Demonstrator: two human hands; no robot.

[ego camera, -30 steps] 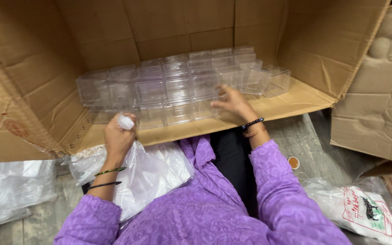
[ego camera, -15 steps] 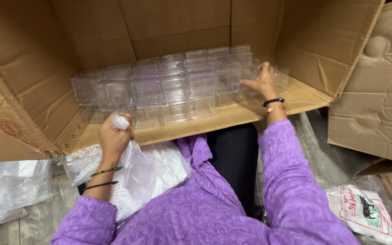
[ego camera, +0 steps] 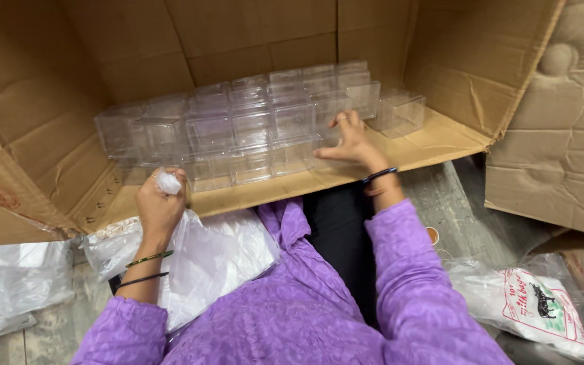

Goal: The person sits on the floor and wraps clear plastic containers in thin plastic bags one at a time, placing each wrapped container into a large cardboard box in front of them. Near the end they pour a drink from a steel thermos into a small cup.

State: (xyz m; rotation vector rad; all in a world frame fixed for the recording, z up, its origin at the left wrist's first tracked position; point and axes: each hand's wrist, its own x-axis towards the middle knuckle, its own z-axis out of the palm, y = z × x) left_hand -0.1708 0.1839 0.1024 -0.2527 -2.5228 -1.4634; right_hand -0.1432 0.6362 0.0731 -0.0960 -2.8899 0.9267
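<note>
Several clear plastic boxes (ego camera: 251, 122) stand stacked in rows inside a large cardboard carton (ego camera: 49, 122) lying on its side. My right hand (ego camera: 347, 142) rests with spread fingers against the front boxes at the right end of the stack. One clear box (ego camera: 400, 113) stands apart further right. My left hand (ego camera: 160, 206) is closed around the bunched neck of a clear plastic bag (ego camera: 204, 260) that hangs over my lap. Both wrists wear bangles below purple sleeves.
A second carton's flap (ego camera: 562, 128) rises at the right. A printed plastic bag (ego camera: 542, 304) lies on the floor at lower right, and crumpled clear plastic (ego camera: 8, 284) at lower left. A small orange cap (ego camera: 432, 235) sits by my right arm.
My right hand went right along the stack to its far end, then came back left to the front boxes. My left hand kept its grip on the bag.
</note>
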